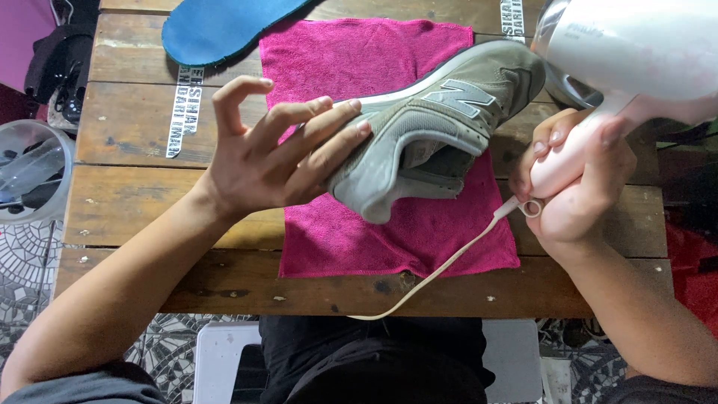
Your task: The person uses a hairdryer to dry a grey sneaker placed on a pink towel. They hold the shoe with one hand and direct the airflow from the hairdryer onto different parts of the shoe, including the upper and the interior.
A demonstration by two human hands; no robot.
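Head view: the left hand (262, 161) holds a grey sneaker (437, 123) tilted above a pink towel (359, 60) on the wooden table (127, 187). Its long axis runs diagonally, one end up-right by the dryer, the other down-left. The right hand's (576, 187) grip is clenched around a white hair dryer (636, 52), which sits just beside the shoe's upper-right end. A blue insole (217, 26) lies beyond.
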